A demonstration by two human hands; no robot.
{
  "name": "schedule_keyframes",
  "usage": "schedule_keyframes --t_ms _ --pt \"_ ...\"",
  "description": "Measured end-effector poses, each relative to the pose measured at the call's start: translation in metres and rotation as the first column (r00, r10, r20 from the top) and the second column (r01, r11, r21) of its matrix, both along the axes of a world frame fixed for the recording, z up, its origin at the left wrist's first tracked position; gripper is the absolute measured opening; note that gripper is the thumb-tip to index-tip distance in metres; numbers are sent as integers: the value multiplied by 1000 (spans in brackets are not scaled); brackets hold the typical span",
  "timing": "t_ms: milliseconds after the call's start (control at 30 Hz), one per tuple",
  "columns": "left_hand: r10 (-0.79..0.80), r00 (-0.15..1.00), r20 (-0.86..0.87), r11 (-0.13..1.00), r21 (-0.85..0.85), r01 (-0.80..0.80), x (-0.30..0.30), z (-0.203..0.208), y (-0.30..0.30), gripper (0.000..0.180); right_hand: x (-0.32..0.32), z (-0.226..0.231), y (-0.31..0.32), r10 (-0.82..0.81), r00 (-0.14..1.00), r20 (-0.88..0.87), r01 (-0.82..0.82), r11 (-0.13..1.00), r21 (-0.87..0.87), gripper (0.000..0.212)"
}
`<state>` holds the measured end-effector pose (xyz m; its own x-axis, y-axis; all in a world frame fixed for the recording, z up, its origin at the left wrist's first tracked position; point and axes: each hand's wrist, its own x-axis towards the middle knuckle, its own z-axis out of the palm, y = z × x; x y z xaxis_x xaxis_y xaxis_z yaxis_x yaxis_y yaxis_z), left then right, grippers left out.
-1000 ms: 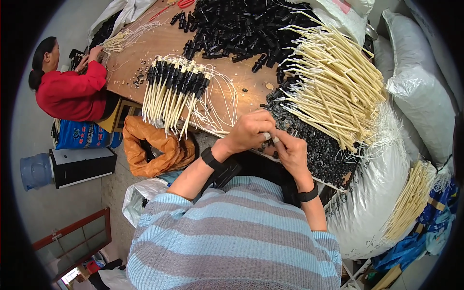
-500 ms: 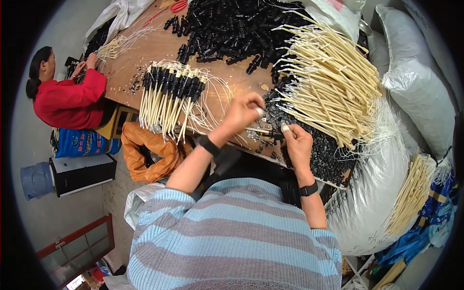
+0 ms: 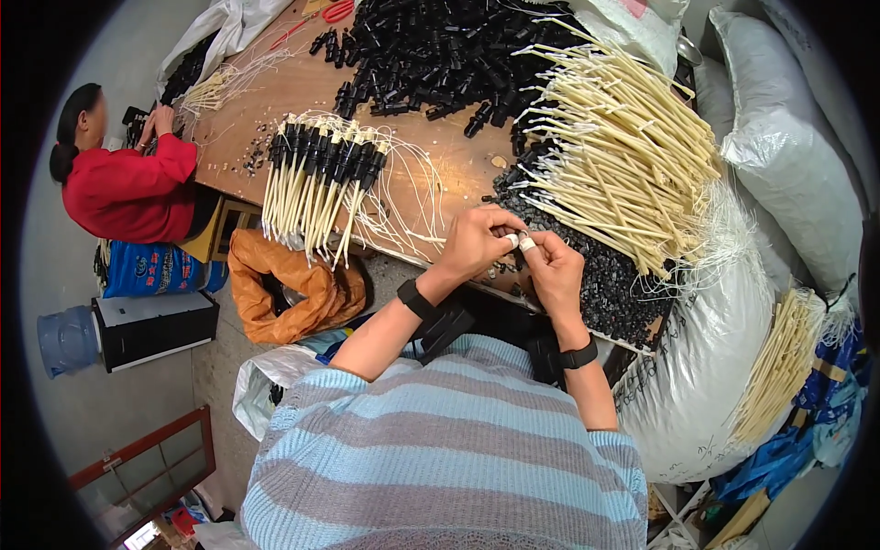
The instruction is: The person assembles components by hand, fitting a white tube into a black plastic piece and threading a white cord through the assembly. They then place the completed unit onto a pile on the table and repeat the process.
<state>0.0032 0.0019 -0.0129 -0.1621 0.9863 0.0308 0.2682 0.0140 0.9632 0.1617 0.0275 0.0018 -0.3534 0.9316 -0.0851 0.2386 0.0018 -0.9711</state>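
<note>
Surface (image 3: 422, 137) loaded, pale sticks (image 3: 632, 156) massed on the right!
Small black pieces (image 3: 619, 302) spread beside the right hand (image 3: 555, 270); left hand (image 3: 477, 243) meets it, fingers (image 3: 527, 244) pinched together tip to tip, anything between them too small to tell.

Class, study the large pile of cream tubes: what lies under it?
Small black pieces show beneath the tips along the lower-left edge of the cream tubes. Whatever lies under the pile's middle is covered and cannot be seen.

We see wooden tabletop (image 3: 412, 151), faintly glossy; black connectors (image 3: 449, 60), shiny plastic; pale yellow tubes (image 3: 628, 165), smooth; white sack (image 3: 793, 137), crinkled glossy plastic; striped sweater (image 3: 449, 440), matt ribbed knit.
</note>
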Motion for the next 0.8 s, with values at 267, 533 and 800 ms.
schedule_keyframes --t_ms 267,533,800 --pt "-52 959 -279 957 261 127 -2 16 -2 30 17 -1 9 -230 695 -681 -225 830 -510 17" --pt "-164 916 -366 978 64 201 -20 18 -4 33 10 10 3 87 961 262 -234 761 605 21" --pt "-71 703 -708 949 168 265 -25 36 -17 29 -10 18 7 100 985 139 -99 995 -11 25"
